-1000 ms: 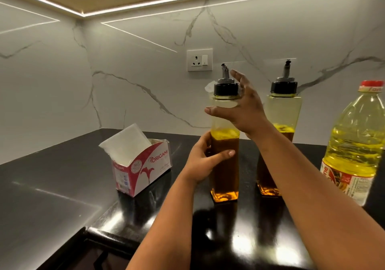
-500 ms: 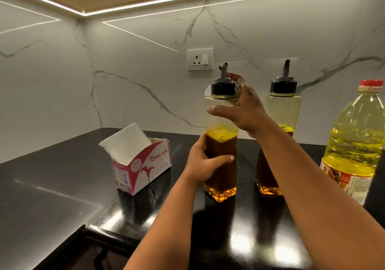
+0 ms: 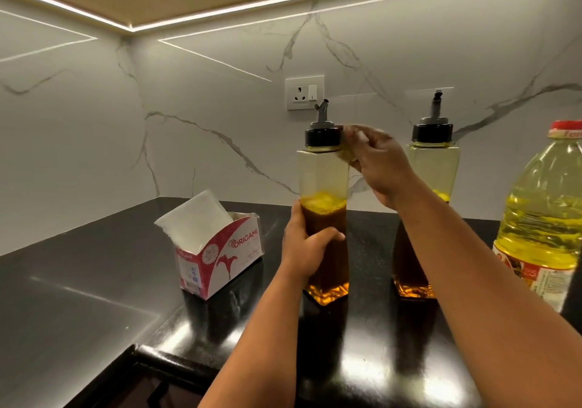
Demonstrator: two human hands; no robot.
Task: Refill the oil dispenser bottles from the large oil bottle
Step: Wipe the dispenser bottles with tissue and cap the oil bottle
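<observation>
Opening the near dispenser bottle (image 3: 324, 218): the left hand (image 3: 304, 247) wraps its fingers (image 3: 330, 237) closed round the dark, oil-filled lower body, holding it upright and apparently just above the black desk (image 3: 94, 297); the right hand (image 3: 376, 162) is blurred beside the black spout cap (image 3: 322, 137), fingertips seemingly pinched on the cap's right edge, though whether they grip it firmly cannot be told. Judged step: unscrewing the cap; best done with the bottle set flat on the desk, the lower hand braced against rotation, the cap turned in short twists and lifted straight up to avoid drips. The second dispenser bottle (image 3: 433, 168) stands capped to the right; the large oil bottle (image 3: 544, 218), closed, at far right; a tissue box (image 3: 220, 256) left, within reach for wiping.
</observation>
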